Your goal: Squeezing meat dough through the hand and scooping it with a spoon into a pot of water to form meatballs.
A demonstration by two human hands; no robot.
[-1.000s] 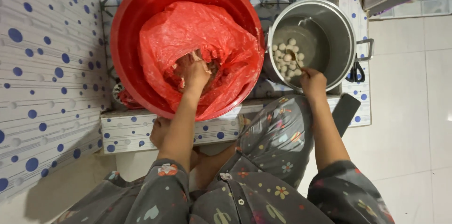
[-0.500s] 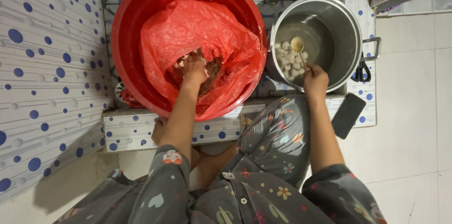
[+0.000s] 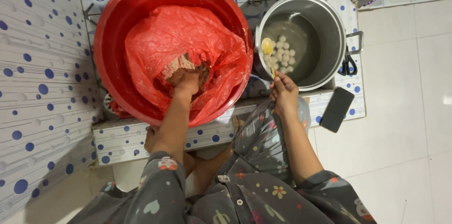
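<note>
Now right hand [image 3: 284, 93] fingers pinch spoon [image 3: 268, 49] handle over pot [image 3: 325, 26].

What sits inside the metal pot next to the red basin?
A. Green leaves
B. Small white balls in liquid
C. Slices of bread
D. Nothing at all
B: the pot holds a cluster of small white balls in liquid, and the right hand holds a spoon over them.

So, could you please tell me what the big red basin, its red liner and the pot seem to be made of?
Red basin: likely hard plastic, smooth with a slight sheen.
Red liner: thin plastic film, crinkled and glossy, folding around the left hand.
Pot: metal, probably steel or aluminium, grey with a brushed shine.
</note>
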